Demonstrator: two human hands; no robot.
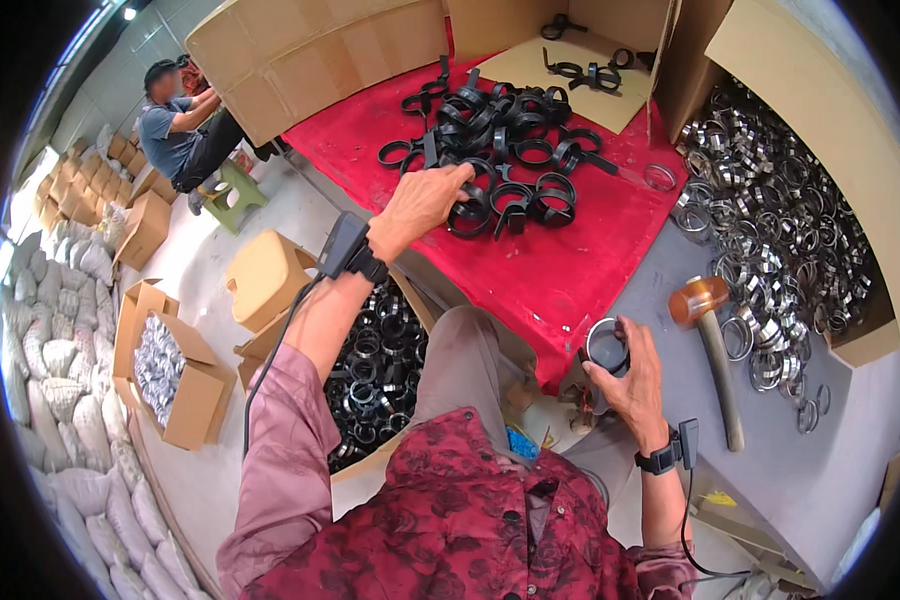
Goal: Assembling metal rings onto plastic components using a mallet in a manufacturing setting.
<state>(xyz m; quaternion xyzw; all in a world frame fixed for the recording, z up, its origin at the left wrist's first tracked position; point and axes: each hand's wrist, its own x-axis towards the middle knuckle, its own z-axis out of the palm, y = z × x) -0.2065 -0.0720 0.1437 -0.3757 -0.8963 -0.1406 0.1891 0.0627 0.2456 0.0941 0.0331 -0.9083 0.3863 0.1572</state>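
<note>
A pile of black rings with strap-like tabs (490, 115) lies on the red-covered table (505, 275). My left hand (422, 208) reaches to the near left side of this pile, its fingers closed on a black ring (470, 218); part of the grip is hidden by the hand itself. By the table's near right corner, my right hand (634, 380) holds a metal ring (607, 350) between thumb and fingers. The ring's bright rim and its opening face up. Both wrists wear black straps with small boxes and cables.
To the right, a mallet (715, 365) with an amber head lies on a grey table beside heaped metal rings (770, 220). Below my left arm stands a carton of dark rings (375, 365). Cardboard walls (320, 65) enclose the red table's back. A person (180, 130) sits far left.
</note>
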